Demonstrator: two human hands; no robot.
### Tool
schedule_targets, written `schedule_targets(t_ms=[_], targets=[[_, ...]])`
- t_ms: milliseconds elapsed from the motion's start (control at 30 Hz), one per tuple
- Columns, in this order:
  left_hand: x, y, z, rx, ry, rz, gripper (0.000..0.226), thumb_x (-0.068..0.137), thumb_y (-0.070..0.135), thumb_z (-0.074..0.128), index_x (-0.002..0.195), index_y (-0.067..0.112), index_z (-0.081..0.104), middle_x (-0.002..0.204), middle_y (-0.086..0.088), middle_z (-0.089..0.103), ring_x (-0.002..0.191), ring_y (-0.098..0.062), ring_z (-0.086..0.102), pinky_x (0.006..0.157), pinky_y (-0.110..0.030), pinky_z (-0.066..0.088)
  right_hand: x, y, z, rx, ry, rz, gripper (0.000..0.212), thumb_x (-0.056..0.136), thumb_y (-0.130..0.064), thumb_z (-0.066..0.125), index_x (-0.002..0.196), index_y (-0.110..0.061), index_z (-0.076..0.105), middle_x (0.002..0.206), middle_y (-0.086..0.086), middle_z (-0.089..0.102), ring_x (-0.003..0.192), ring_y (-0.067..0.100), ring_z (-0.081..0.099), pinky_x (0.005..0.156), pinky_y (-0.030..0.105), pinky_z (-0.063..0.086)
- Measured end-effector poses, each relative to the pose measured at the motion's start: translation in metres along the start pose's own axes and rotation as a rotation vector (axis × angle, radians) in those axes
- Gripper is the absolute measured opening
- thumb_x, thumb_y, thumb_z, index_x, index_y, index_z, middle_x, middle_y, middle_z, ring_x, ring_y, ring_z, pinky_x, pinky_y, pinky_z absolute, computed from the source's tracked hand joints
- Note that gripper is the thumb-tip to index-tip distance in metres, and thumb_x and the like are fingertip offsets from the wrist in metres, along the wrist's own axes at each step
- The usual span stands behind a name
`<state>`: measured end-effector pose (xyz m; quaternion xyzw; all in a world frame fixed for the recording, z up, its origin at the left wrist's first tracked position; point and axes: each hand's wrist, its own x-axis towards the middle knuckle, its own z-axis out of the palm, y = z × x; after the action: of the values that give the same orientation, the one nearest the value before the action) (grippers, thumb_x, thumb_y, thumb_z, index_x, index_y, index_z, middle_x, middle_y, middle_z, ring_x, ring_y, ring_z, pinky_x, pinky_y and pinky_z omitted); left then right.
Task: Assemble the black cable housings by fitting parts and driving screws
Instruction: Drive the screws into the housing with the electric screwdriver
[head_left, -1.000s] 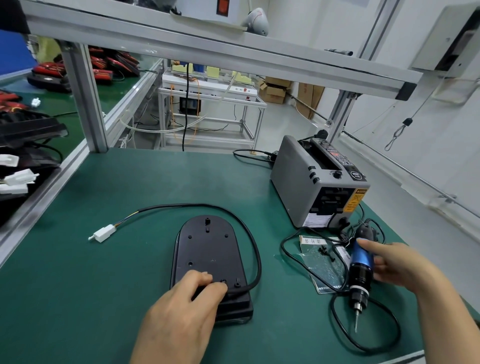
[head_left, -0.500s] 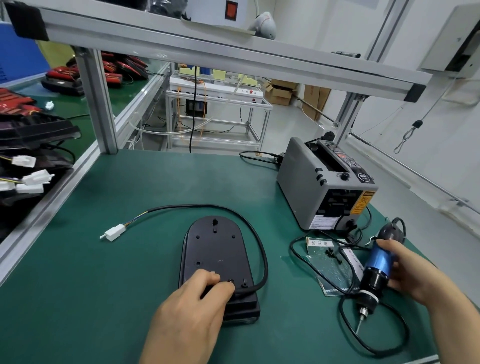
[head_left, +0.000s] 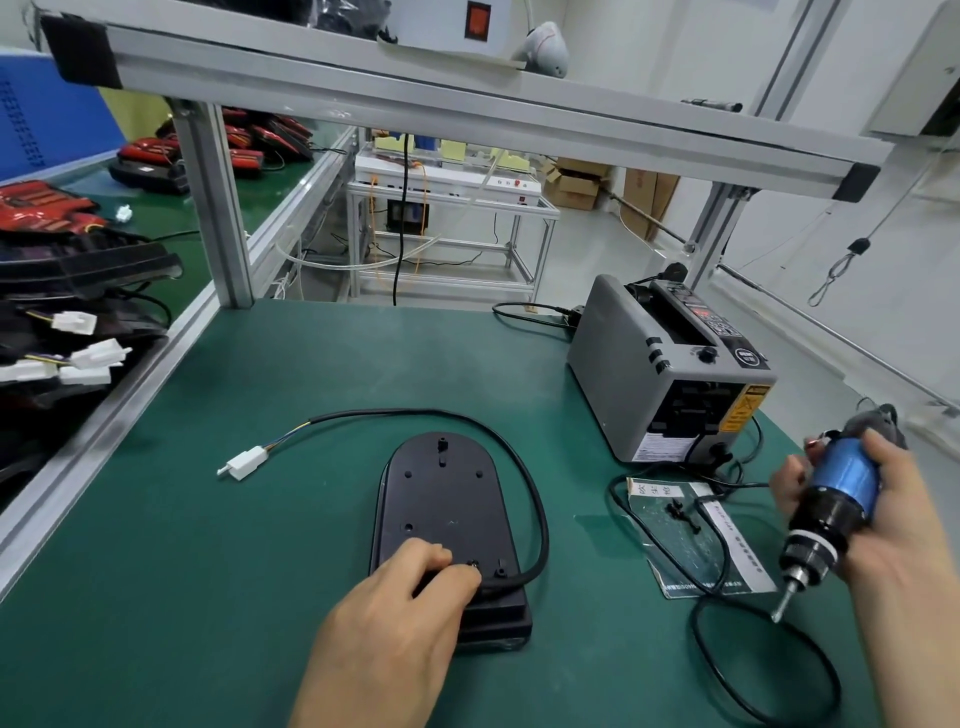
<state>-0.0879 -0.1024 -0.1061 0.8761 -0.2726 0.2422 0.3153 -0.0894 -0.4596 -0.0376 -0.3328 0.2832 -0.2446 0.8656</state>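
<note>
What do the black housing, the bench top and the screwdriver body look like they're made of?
The black housing: likely moulded plastic, matte, with moulded holes. The bench top: seemingly a green rubber mat, soft sheen. The screwdriver body: blue, glossy highlights, perhaps anodised metal or plastic.

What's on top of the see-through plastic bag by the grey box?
A few small black screws and a loop of black cord lie on the clear plastic bag. Anything under its white label is hidden.
</note>
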Motion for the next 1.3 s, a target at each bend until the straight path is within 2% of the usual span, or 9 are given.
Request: schedule_targets(t_ms=[100, 200, 267, 433, 567, 733, 933, 1200, 1300], targets=[[0.0, 0.0, 0.0, 0.003, -0.002, 0.009, 0.049, 0.054, 0.001, 0.087, 0.083, 0.03, 0.059, 0.082, 0.003, 0.062, 0.067, -0.015, 0.066, 0.039, -0.025, 0.045, -0.015, 0.002, 0.017, 0.129, -0.076, 0.01, 0.041, 0.081, -0.036, 0.069, 0.105, -0.007, 0.051, 0.098, 0.013, 0.071, 0.092, 0.023, 0.07, 0.064, 0.027, 0.059], [0.0, 0.0, -0.001, -0.001, -0.007, 0.008, 0.052, 0.055, 0.001, 0.087, 0.085, 0.03, 0.057, 0.082, 0.003, 0.061, 0.068, -0.015, 0.067, 0.039, -0.026, 0.047, -0.03, 0.006, 0.038, 0.196, -0.204, 0.025, 0.055, 0.075, -0.033, 0.071, 0.117, -0.009, 0.046, 0.094, 0.004, 0.068, 0.07, 0.007, 0.064, 0.062, 0.017, 0.054], [0.0, 0.0, -0.001, 0.001, -0.009, 0.013, 0.053, 0.054, 0.0, 0.087, 0.085, 0.03, 0.056, 0.081, 0.002, 0.061, 0.068, -0.015, 0.067, 0.039, -0.027, 0.047, -0.04, 0.012, 0.054, 0.244, -0.298, 0.048, 0.061, 0.07, -0.031, 0.072, 0.12, -0.008, 0.045, 0.09, 0.002, 0.063, 0.061, 0.004, 0.056, 0.058, 0.014, 0.05], [0.001, 0.001, -0.002, 0.003, 0.004, 0.011, 0.052, 0.054, -0.001, 0.087, 0.084, 0.027, 0.056, 0.08, 0.002, 0.061, 0.069, -0.014, 0.067, 0.039, -0.03, 0.049, -0.067, 0.038, 0.1, 0.151, -0.414, -0.077, 0.048, 0.069, -0.026, 0.07, 0.109, -0.007, 0.052, 0.094, 0.004, 0.068, 0.075, 0.013, 0.068, 0.051, 0.019, 0.05], [0.001, 0.002, -0.002, 0.004, 0.007, 0.01, 0.053, 0.054, -0.001, 0.087, 0.085, 0.028, 0.055, 0.08, 0.002, 0.062, 0.069, -0.015, 0.068, 0.04, -0.029, 0.049, -0.082, 0.067, 0.128, 0.021, -0.5, -0.203, 0.027, 0.083, -0.027, 0.062, 0.104, -0.011, 0.056, 0.089, 0.005, 0.067, 0.06, 0.01, 0.057, 0.054, 0.021, 0.05], [0.0, 0.002, -0.002, 0.016, -0.006, 0.001, 0.044, 0.053, 0.0, 0.088, 0.082, 0.025, 0.065, 0.081, 0.002, 0.064, 0.073, -0.012, 0.068, 0.04, -0.029, 0.051, -0.092, 0.091, 0.154, -0.03, -0.606, -0.278, 0.026, 0.081, -0.025, 0.062, 0.102, -0.011, 0.054, 0.082, 0.003, 0.067, 0.055, 0.012, 0.055, 0.052, 0.022, 0.049], [-0.001, 0.001, -0.002, 0.02, -0.01, -0.006, 0.039, 0.053, 0.002, 0.088, 0.08, 0.024, 0.07, 0.082, 0.002, 0.064, 0.073, -0.013, 0.068, 0.043, -0.025, 0.05, -0.093, 0.109, 0.165, -0.169, -0.658, -0.27, 0.019, 0.079, -0.025, 0.061, 0.093, -0.011, 0.058, 0.081, 0.004, 0.067, 0.051, 0.013, 0.056, 0.049, 0.022, 0.047], [0.001, 0.002, -0.002, 0.046, -0.014, -0.013, 0.038, 0.051, 0.002, 0.088, 0.078, 0.023, 0.072, 0.081, 0.001, 0.064, 0.068, -0.015, 0.066, 0.044, -0.023, 0.047, -0.093, 0.118, 0.166, -0.243, -0.674, -0.284, 0.026, 0.079, -0.024, 0.06, 0.1, -0.008, 0.056, 0.079, 0.002, 0.069, 0.05, 0.014, 0.057, 0.049, 0.024, 0.047], [0.0, 0.002, -0.001, 0.045, 0.022, -0.008, 0.031, 0.06, 0.002, 0.084, 0.079, 0.023, 0.071, 0.082, 0.0, 0.065, 0.072, -0.014, 0.067, 0.044, -0.025, 0.049, -0.094, 0.117, 0.167, -0.254, -0.689, -0.287, 0.024, 0.079, -0.023, 0.06, 0.099, -0.009, 0.057, 0.08, 0.002, 0.069, 0.05, 0.014, 0.057, 0.049, 0.024, 0.047]])
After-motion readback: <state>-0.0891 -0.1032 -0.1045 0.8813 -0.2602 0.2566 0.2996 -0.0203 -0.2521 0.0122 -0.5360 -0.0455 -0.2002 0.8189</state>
